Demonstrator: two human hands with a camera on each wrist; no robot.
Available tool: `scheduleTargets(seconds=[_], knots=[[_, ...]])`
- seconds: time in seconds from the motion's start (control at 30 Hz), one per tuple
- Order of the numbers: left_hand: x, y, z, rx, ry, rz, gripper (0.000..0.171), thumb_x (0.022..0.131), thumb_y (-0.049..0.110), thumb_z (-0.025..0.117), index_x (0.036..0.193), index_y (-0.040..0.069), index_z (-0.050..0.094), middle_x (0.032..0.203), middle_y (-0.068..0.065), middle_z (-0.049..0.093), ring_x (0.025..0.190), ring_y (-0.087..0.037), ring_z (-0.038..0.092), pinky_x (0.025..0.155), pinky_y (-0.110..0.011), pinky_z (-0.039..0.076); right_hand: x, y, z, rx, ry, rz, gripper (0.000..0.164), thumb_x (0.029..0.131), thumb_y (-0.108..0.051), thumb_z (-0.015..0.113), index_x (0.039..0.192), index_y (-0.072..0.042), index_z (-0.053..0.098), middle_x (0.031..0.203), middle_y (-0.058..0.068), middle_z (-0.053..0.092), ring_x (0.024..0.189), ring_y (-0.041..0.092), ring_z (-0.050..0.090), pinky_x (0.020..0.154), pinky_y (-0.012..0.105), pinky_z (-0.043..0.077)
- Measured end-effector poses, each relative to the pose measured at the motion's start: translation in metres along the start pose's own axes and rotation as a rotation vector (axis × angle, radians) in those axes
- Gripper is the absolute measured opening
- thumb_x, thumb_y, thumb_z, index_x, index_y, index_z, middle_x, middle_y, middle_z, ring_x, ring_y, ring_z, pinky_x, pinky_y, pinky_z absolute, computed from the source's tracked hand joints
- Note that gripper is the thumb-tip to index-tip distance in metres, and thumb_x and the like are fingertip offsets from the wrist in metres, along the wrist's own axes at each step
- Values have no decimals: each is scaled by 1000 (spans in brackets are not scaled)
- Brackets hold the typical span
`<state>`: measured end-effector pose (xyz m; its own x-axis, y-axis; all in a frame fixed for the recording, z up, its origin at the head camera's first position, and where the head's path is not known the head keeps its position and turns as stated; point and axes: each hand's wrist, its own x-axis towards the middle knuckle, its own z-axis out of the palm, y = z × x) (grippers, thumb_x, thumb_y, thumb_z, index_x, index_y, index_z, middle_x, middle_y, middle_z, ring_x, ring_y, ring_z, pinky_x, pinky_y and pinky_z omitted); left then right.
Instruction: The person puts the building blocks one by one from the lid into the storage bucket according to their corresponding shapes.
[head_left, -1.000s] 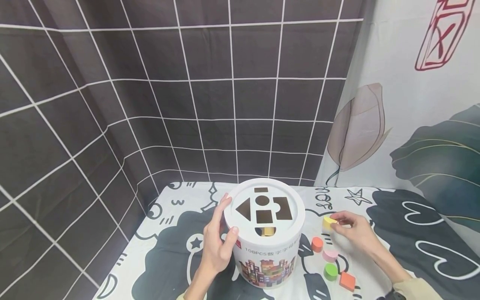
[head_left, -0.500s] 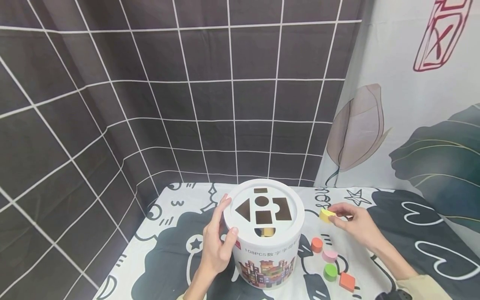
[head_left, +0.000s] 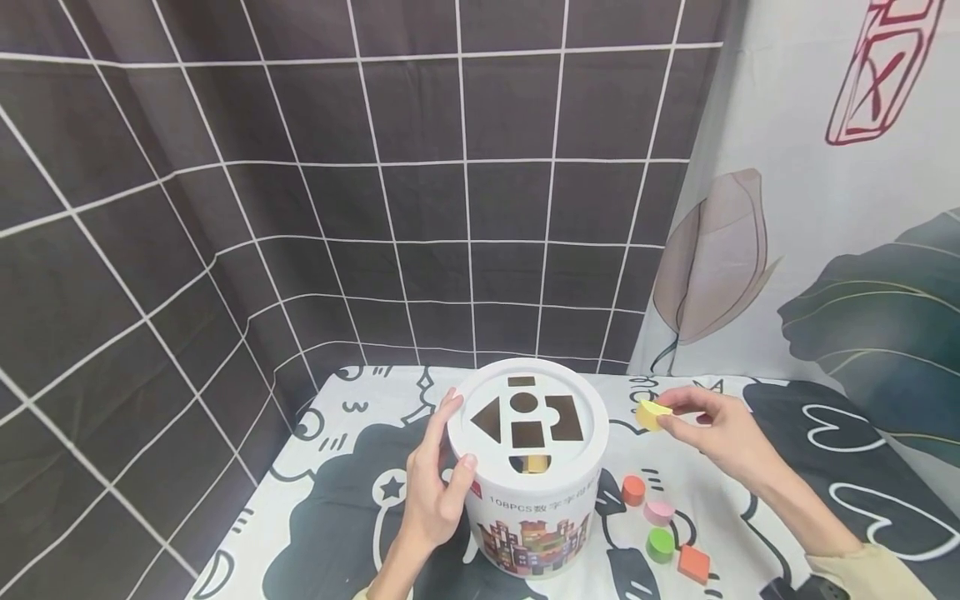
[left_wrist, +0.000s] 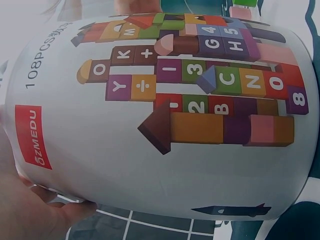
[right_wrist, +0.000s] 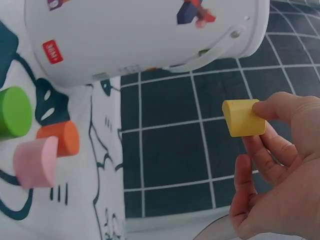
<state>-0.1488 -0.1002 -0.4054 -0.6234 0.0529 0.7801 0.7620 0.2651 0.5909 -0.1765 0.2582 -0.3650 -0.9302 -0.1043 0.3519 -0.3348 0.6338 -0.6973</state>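
Observation:
A white bucket (head_left: 528,508) with a shape-sorter lid (head_left: 491,458) stands upright on the printed cloth. My left hand (head_left: 437,487) rests against its left side, fingers along the lid's edge and thumb on the front; it also touches the bucket in the left wrist view. My right hand (head_left: 716,429) pinches a yellow half-round block (right_wrist: 244,117) between thumb and fingers, raised above the cloth to the right of the bucket and apart from it. A yellow piece (head_left: 536,463) shows through the lid's front hole.
Right of the bucket lie an orange-red cylinder (head_left: 633,490), a pink half-round block (head_left: 659,512), a green rounded block (head_left: 661,544) and an orange-red square block (head_left: 693,564). A dark grid curtain (head_left: 420,200) hangs behind the table. The bucket's white handle (right_wrist: 212,55) hangs at its side.
My right hand has lifted the yellow half-round block up from near the cloth, moving slightly away from me and turning the block. My left hand and the bucket have stayed in place.

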Motion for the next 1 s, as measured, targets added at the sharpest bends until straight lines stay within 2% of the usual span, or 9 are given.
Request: scheduleTargets(seconds=[0.23,0.33,0.5,0.87,1.0], knots=[[0,-1,0,2,-2,3,63,79,7,52,140,-5,48,151,-21,44,131,-35,50,100,-41,49,1,-12,-5,-9,18,-52,21,86,-13,77,106,-8,73,94,-2,72,87,7,56,70,24,45],[1,-1,0,6,0,11,62,80,7,52,140,-6,48,151,-22,44,131,-35,50,99,-43,50,3,-18,-6,-24,25,-55,21,86,-14,78,106,-8,73,96,-1,72,90,5,56,75,26,43],[1,-1,0,7,-2,7,62,80,7,53,140,-5,48,151,-21,43,131,-35,51,98,-43,50,4,-24,-7,-31,32,-58,22,85,-14,79,105,-9,73,98,1,72,90,5,55,76,26,43],[-1,-1,0,-2,-3,-8,63,79,7,53,141,-5,48,151,-21,43,130,-35,51,98,-41,51,4,-45,-7,11,40,-181,21,81,-7,80,101,-10,73,95,-3,72,89,7,59,77,20,43],[0,-1,0,0,-2,-7,63,79,7,53,140,-5,48,151,-21,43,130,-34,51,98,-41,51,4,-55,-5,23,35,-224,22,81,-6,80,101,-12,73,96,-3,71,89,8,60,78,23,43]])
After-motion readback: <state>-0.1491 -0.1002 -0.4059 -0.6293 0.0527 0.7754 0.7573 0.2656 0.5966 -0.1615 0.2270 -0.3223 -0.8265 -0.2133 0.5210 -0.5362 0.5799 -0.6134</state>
